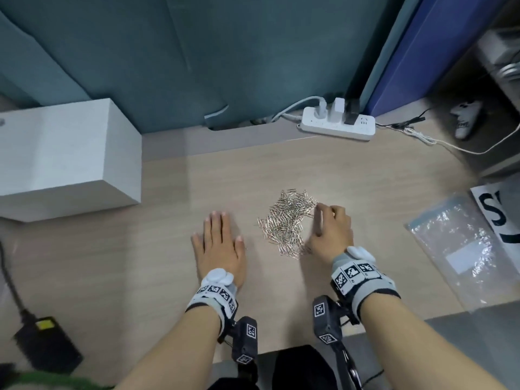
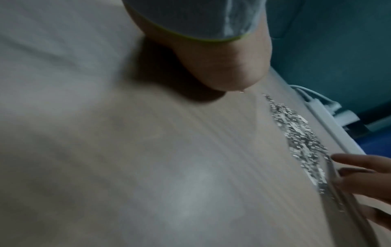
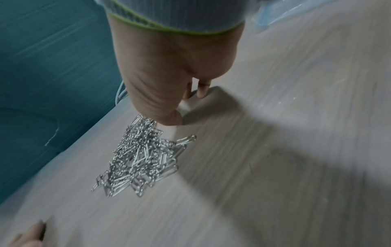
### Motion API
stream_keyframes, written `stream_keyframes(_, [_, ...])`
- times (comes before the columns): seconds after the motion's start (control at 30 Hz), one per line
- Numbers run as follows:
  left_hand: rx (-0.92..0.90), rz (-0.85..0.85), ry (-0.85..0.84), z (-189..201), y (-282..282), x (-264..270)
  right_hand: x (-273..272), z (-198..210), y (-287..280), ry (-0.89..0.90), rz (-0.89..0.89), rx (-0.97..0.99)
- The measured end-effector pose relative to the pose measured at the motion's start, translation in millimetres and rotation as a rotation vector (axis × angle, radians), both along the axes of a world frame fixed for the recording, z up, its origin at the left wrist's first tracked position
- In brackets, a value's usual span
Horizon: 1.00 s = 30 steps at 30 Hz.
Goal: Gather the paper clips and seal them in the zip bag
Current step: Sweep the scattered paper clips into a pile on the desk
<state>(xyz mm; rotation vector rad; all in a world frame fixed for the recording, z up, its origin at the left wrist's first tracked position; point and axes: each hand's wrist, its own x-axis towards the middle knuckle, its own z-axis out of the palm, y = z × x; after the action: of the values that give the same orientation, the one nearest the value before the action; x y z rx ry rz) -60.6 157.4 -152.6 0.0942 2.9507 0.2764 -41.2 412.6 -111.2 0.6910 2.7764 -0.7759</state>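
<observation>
A pile of silver paper clips (image 1: 287, 220) (image 2: 300, 137) (image 3: 143, 155) lies on the wooden desk (image 1: 365, 175), in the middle. My left hand (image 1: 219, 243) (image 2: 222, 58) lies flat on the desk, fingers straight, a little left of the pile and apart from it. At the pile's right edge my right hand (image 1: 329, 229) (image 3: 173, 66) stands on its side, loosely bent fingers (image 2: 363, 160) against the clips and the thumb at the pile's far end. It holds nothing that I can see. The clear zip bag (image 1: 455, 249) (image 3: 275, 15) lies flat at the desk's right, untouched.
A white box (image 1: 64, 159) stands at the left and a power strip (image 1: 337, 125) with plugs at the back edge. A white cable (image 1: 450, 144) trails to the right. A black power adapter (image 1: 47, 344) sits front left, a printed sheet (image 1: 498, 212) beside the bag.
</observation>
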Motion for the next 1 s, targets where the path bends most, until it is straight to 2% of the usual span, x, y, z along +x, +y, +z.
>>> stream_keyframes(0.07, [-0.005, 0.028, -0.017, -5, -8, 9, -1, -2, -8, 0.033, 0.049, -0.066])
stream_keyframes(0.17, [0.036, 0.01, 0.001, -6, 14, 3, 2, -10, -24, 0.063, 0.109, -0.218])
stream_keyframes(0.33, [0.163, -0.232, 0.049, -4, 73, -15, 9, -14, -34, 0.152, 0.06, -0.389])
stream_keyframes(0.5, [0.127, -0.359, 0.039, 4, 88, -13, -3, -19, 10, 0.294, -0.011, -0.273])
stream_keyframes(0.57, [0.122, -0.386, 0.031, 9, 83, 2, -14, -24, 28, 0.25, 0.01, -0.202])
stream_keyframes(0.7, [0.081, -0.416, -0.015, 7, 85, 16, -32, -21, 43, 0.108, 0.189, -0.088])
stream_keyframes(0.87, [0.088, -0.377, -0.022, -1, 98, -13, -32, -19, 30, 0.132, 0.313, -0.234])
stream_keyframes(1.0, [0.146, -0.322, -0.001, -4, 105, -27, -35, -21, 29, 0.134, 0.268, -0.331])
